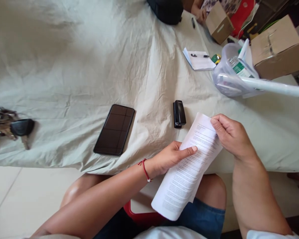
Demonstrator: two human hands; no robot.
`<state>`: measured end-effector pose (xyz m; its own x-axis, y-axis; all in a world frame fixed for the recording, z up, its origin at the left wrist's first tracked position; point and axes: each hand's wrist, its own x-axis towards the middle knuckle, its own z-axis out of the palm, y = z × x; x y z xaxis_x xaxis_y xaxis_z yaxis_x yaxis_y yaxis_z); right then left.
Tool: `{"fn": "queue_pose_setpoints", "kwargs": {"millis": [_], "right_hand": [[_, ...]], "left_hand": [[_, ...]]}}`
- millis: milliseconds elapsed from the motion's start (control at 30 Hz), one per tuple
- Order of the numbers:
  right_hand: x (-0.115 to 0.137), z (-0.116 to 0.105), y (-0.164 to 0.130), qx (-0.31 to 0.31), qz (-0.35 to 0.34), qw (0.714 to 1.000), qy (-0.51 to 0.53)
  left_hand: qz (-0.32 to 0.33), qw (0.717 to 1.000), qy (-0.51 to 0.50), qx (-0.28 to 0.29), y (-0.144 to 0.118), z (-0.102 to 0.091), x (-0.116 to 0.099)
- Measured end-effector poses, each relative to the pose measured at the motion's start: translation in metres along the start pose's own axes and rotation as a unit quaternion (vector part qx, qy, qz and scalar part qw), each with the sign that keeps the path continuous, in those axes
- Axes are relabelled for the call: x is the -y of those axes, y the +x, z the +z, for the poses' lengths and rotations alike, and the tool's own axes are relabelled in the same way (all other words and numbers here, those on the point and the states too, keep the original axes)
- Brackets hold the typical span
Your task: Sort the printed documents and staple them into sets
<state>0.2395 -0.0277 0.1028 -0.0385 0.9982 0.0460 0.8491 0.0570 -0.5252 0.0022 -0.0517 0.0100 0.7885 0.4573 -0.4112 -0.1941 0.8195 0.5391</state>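
Note:
Both my hands hold a stack of printed white papers [186,169] that curls down over my lap at the table's near edge. My left hand [170,157], with a red string bracelet at the wrist, grips the stack's left edge with the thumb on top. My right hand [230,134] pinches the upper right corner. A small black stapler [179,114] lies on the cloth just beyond the papers. A black phone [114,129], screen dark, lies flat to the left of my left hand.
A pale wrinkled cloth [89,66] covers the table. A bunch of keys [10,126] lies at the left edge. At the back right are a notepad with a pen [199,59], a clear plastic container [235,71], two cardboard boxes [277,48] and another person's hand [201,15].

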Motion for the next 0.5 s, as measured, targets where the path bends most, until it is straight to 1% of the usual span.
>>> {"fn": "queue_pose_setpoints", "kwargs": {"millis": [67,133,233,333,433,500], "right_hand": [[0.002,0.004,0.001,0.013,0.006,1.000,0.011],[0.003,0.009,0.003,0.027,0.012,0.999,0.015],[0.003,0.014,0.006,0.037,0.022,0.999,0.021],[0.000,0.016,0.011,0.055,0.033,0.998,0.024],[-0.003,0.017,0.016,0.114,0.044,0.992,0.006],[-0.004,0.019,0.019,0.166,0.041,0.985,-0.005]], "left_hand": [[-0.008,0.999,-0.046,0.010,-0.001,0.003,0.002],[-0.007,0.998,-0.069,0.003,-0.001,0.005,0.004],[-0.001,0.997,-0.076,-0.016,-0.001,0.005,0.008],[0.014,0.998,-0.064,-0.021,-0.001,0.005,0.010],[0.057,0.998,-0.020,-0.036,-0.001,0.004,0.012],[0.102,0.992,0.028,-0.066,0.000,0.003,0.013]]}}
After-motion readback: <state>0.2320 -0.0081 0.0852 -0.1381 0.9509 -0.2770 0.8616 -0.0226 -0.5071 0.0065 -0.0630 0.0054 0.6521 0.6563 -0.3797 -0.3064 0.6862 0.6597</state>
